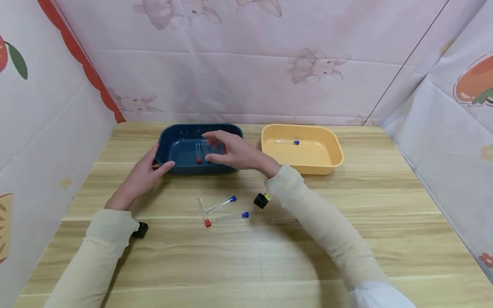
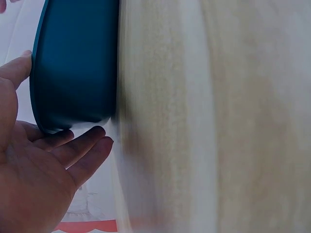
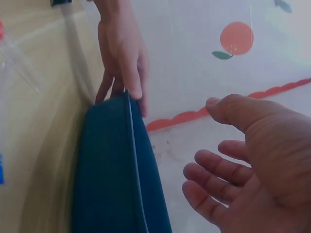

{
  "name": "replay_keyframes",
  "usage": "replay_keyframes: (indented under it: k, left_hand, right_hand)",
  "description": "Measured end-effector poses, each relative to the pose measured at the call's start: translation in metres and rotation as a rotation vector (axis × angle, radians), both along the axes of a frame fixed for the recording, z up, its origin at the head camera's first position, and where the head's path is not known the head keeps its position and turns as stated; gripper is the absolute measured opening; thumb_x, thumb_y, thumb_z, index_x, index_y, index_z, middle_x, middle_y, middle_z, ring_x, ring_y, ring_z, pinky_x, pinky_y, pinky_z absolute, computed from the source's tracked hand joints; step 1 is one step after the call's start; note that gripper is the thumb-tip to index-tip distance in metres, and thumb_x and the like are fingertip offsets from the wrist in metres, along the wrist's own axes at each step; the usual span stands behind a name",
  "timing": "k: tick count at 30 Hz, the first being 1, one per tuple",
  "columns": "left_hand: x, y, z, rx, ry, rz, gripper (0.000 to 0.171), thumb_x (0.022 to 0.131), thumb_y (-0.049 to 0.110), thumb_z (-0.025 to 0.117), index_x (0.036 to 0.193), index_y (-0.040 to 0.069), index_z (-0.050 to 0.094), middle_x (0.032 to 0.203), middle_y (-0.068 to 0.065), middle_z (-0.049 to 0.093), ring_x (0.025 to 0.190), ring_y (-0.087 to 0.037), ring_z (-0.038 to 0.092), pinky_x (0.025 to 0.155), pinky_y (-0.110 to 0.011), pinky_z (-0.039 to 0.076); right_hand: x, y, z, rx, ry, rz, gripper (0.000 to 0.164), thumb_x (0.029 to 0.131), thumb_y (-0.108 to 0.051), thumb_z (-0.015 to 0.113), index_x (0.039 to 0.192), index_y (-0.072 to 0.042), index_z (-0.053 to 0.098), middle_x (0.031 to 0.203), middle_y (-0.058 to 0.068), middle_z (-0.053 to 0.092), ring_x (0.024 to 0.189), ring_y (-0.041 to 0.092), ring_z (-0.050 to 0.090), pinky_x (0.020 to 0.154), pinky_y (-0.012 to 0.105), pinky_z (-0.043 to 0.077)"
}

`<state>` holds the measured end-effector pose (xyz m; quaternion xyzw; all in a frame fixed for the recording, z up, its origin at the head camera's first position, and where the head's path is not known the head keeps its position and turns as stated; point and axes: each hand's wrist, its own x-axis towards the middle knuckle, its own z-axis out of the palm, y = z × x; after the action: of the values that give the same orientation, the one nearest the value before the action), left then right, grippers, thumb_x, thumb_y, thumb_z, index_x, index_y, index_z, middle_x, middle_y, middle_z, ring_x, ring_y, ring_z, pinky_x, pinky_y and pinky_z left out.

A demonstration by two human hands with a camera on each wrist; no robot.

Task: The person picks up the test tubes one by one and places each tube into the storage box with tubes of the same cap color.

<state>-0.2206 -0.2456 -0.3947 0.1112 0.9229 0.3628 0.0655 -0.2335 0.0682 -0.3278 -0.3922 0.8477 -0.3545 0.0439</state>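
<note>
My left hand (image 1: 140, 179) rests at the near left corner of a dark blue plastic tub (image 1: 192, 170). In the left wrist view its thumb is at the rim and its loosely spread fingers lie along the tub's end wall. Above the tub hovers my right hand (image 1: 236, 150), thumb and fingers apart with nothing between them. Two clear tubes with red caps lie on the tub floor, one tube (image 1: 198, 152) beside another tube (image 1: 205, 149) that the right hand partly covers.
A yellow tub (image 1: 323, 168) on the right holds a blue-capped tube (image 1: 286, 142). On the table (image 1: 215, 265) lie a red-capped tube (image 1: 202, 210), a blue-capped tube (image 1: 221, 205), another blue-capped tube (image 1: 233, 217), and a tube (image 1: 284, 221) partly hidden by the right sleeve.
</note>
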Motion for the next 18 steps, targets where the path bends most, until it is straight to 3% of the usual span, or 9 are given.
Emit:
replay_keyframes:
  k: [3, 9, 15, 18]
  left_hand:
    - [-0.001, 0.0, 0.001, 0.0, -0.008, 0.001, 0.095, 0.106, 0.05, 0.054, 0.165, 0.004, -0.004, 0.168, -0.029, 0.009, 0.148, -0.052, 0.027, 0.115, -0.065, 0.031]
    - [-0.002, 0.001, 0.002, 0.003, -0.028, 0.007, 0.096, 0.105, 0.052, 0.054, 0.165, 0.006, -0.005, 0.169, -0.028, 0.007, 0.149, -0.052, 0.023, 0.116, -0.066, 0.028]
    - [-0.002, 0.002, 0.003, -0.003, -0.038, 0.008, 0.097, 0.105, 0.053, 0.053, 0.164, 0.005, -0.006, 0.169, -0.029, 0.006, 0.15, -0.052, 0.022, 0.116, -0.065, 0.028]
    - [-0.001, 0.002, 0.002, 0.002, -0.035, 0.002, 0.095, 0.106, 0.05, 0.054, 0.164, 0.004, -0.005, 0.168, -0.03, 0.006, 0.149, -0.052, 0.024, 0.116, -0.065, 0.029]
  right_hand:
    - [0.008, 0.002, 0.0, -0.005, 0.008, 0.024, 0.061, 0.1, -0.024, 0.071, 0.151, -0.001, 0.047, 0.129, 0.012, 0.062, 0.113, 0.023, 0.06, 0.092, 0.036, 0.055]
    - [0.024, 0.005, -0.001, -0.012, 0.033, 0.07, 0.058, 0.099, -0.02, 0.072, 0.149, 0.0, 0.049, 0.129, 0.011, 0.063, 0.113, 0.021, 0.06, 0.092, 0.026, 0.053]
    - [0.039, 0.004, -0.01, 0.003, 0.012, 0.136, 0.052, 0.099, -0.02, 0.072, 0.144, 0.0, 0.055, 0.132, 0.011, 0.061, 0.116, 0.024, 0.058, 0.094, 0.037, 0.055]
    - [0.044, 0.002, -0.015, 0.017, -0.012, 0.161, 0.051, 0.099, -0.019, 0.073, 0.143, 0.0, 0.056, 0.134, 0.012, 0.061, 0.118, 0.025, 0.058, 0.098, 0.036, 0.054]
